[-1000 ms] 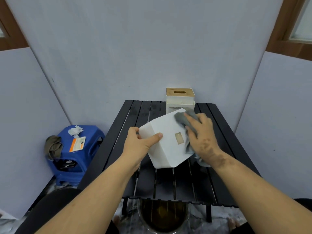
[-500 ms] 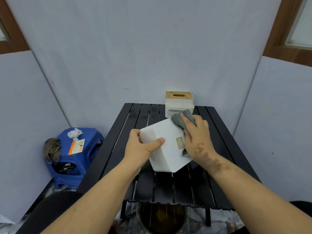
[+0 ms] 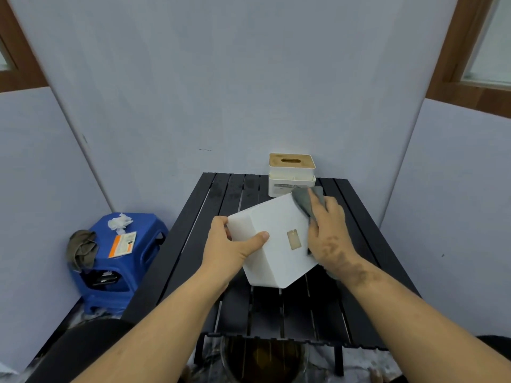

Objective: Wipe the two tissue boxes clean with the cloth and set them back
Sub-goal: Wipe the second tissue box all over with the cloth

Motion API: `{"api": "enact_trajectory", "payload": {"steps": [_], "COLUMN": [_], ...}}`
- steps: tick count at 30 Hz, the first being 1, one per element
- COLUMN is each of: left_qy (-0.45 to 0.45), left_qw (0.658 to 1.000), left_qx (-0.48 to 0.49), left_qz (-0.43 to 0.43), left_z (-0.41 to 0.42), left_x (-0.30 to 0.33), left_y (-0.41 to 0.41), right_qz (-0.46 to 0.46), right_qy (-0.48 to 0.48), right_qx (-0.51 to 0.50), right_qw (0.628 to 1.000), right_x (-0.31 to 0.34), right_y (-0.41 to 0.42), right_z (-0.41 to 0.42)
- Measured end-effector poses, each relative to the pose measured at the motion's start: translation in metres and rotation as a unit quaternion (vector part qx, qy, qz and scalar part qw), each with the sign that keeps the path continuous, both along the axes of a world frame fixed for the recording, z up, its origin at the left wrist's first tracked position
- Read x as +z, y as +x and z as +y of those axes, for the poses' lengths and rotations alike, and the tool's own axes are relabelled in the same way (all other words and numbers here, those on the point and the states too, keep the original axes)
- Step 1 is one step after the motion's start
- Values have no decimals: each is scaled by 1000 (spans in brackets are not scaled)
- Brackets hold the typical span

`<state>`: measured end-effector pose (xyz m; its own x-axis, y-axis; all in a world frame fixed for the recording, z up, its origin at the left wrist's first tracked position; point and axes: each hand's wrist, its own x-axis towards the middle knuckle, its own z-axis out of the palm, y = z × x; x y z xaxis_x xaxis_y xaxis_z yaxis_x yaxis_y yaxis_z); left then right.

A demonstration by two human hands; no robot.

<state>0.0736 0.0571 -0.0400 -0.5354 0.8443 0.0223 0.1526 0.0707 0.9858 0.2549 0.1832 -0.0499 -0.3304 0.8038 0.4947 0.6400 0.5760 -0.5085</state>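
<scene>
Head view, left hand gripping tilted white tissue box, right hand flat on grey cloth

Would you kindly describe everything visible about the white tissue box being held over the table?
The white tissue box is a plain, smooth, plastic-looking cube with rounded edges, held tilted above the black slatted table. A small tan rectangular patch sits on the face turned to the camera. The left hand grips its left corner, thumb across the front. The right hand presses a grey cloth against its upper right edge. Its opening is not visible.
</scene>
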Motion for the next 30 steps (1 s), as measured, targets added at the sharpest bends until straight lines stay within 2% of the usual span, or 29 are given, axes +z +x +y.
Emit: {"api": "enact_trajectory", "payload": {"steps": [3, 7, 9, 11, 14, 17, 20, 22, 24, 26, 30], "left_qy": [-1, 7, 3, 6, 4, 0, 3, 7, 4, -8, -24], "left_qw": [1000, 999, 998, 997, 995, 995, 995, 995, 995, 994, 993], "left_qx": [4, -3, -13, -15, -10, -12, -10, -15, -18, -5, 1], "left_qz": [9, 44, 65, 79, 97, 100, 103, 95, 96, 113, 114], "left_z": [-1, -2, -3, -5, -5, -6, -8, -9, -7, -3, 0], "left_x": [-2, 0, 3, 4, 3, 0, 0, 0, 0, -2, -5], "left_y": [0, 4, 7, 10, 11, 10, 11, 11, 11, 10, 10], "right_qz": [-68, -105, -128, -102, -28, -19, -46, -90, -114, -72, 9], "right_qy": [43, 132, 177, 160, 84, 42, 53, 120, 179, 173, 67], "right_qx": [3, 192, 222, 191, 110, 53, 119, 199, 220, 175, 64], "right_qw": [997, 967, 950, 963, 990, 998, 990, 968, 952, 967, 996], "right_x": [5, 17, 27, 31, 25, 24, 29, 28, 26, 22, 17], "right_y": [-9, -23, -19, -9, 6, 0, -17, -23, -19, -10, 7], "right_z": [-19, -57, -50, -36, -20, -28, -54, -62, -51, -33, -10]}}
